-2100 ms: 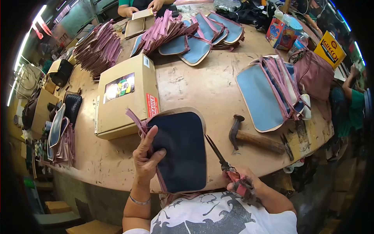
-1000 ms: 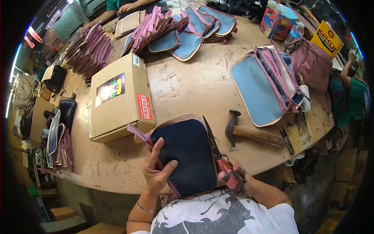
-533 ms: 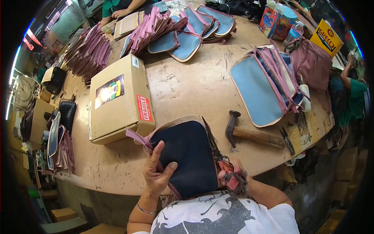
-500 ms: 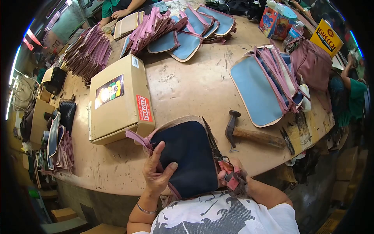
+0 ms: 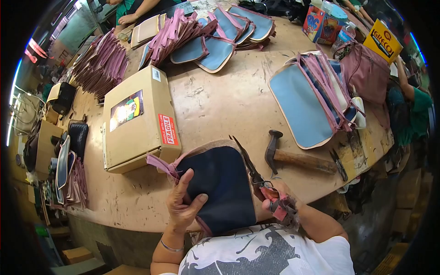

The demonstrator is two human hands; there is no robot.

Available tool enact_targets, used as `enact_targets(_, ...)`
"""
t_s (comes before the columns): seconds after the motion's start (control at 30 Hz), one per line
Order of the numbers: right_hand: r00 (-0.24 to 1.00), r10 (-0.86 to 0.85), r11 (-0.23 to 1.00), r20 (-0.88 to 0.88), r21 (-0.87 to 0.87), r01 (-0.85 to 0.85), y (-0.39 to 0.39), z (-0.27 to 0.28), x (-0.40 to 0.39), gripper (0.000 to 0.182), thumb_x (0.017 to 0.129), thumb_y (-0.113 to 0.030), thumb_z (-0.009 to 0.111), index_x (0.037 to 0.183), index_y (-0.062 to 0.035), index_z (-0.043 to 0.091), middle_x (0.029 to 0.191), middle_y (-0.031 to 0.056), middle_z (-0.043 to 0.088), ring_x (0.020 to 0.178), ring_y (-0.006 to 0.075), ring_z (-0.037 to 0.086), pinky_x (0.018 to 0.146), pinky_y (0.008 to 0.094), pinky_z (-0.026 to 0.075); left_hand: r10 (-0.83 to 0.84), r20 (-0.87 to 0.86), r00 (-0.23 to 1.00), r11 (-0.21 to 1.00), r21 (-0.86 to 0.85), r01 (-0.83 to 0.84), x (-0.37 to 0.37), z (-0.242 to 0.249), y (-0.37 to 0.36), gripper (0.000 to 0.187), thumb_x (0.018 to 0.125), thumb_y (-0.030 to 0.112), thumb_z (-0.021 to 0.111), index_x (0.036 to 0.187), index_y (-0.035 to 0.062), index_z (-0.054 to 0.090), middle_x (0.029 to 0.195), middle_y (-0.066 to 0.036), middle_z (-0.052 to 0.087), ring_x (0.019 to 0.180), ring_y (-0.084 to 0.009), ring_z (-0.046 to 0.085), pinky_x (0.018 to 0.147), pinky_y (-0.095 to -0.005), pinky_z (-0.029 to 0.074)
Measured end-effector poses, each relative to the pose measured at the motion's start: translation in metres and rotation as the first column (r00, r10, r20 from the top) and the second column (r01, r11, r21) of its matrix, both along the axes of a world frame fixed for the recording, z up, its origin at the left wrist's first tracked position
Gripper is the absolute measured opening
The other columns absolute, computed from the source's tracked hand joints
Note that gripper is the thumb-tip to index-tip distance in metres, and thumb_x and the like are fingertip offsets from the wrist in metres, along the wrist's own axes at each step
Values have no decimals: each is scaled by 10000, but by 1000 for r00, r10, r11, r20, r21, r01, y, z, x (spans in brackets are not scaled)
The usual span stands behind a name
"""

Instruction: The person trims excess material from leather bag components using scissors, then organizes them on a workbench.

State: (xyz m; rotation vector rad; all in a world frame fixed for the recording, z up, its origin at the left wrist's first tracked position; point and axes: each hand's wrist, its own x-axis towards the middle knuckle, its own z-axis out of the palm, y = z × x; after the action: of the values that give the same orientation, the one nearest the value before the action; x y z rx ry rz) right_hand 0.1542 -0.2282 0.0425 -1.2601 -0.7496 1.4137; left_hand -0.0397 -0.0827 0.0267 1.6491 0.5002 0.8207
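Note:
A dark navy panel (image 5: pixel 221 188) with a pale edge and pink strips at its left side lies at the front of the table, near my body. My left hand (image 5: pixel 184 201) grips its left edge, thumb and a finger on the dark face. In my right hand (image 5: pixel 278 201) is a pair of scissors (image 5: pixel 250 165), handles partly wrapped in reddish cloth. The blades point up and left along the panel's right edge; whether they touch it I cannot tell.
A cardboard box (image 5: pixel 137 121) stands left of the panel. To the right lie a hammer (image 5: pixel 298 160) and a small black tool (image 5: pixel 338 165). Stacks of blue panels (image 5: pixel 298 105) and pink-edged pieces (image 5: pixel 101 64) sit farther back. Another person's arm (image 5: pixel 137 13) shows at the top.
My right hand and the scissors have shifted slightly right, and the blade tips have moved a little up and left. The left hand still holds the panel.

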Motion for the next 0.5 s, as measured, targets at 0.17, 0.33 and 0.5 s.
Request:
enact_targets(0.17,962,38,998,270,37,-49,7,12,5,245,692,-77,594,871,-77,426,638,0,424,541,78,497,423,180,378,-25,84,996,999,34,22,7,7,1,571,624,-94,621,1151,-25,411,1143,-105,463,1028,-133,441,865,-229,324)
enact_targets(0.33,885,8,969,465,217,-122,8,19,9,176,727,-72,542,871,-75,440,611,5,460,520,62,488,405,196,373,-11,76,997,999,41,8,3,4,4,570,623,-96,621,1149,-24,413,1163,-109,441,1066,-155,413,893,-248,301)
enact_targets(0.5,966,40,994,256,88,-64,1,11,10,101,774,-90,457,862,-44,474,584,50,535,442,61,469,379,201,373,-32,58,998,996,90,26,4,9,6,587,620,-94,617,1160,-14,402,1149,-109,446,1067,-168,411,903,-264,298)
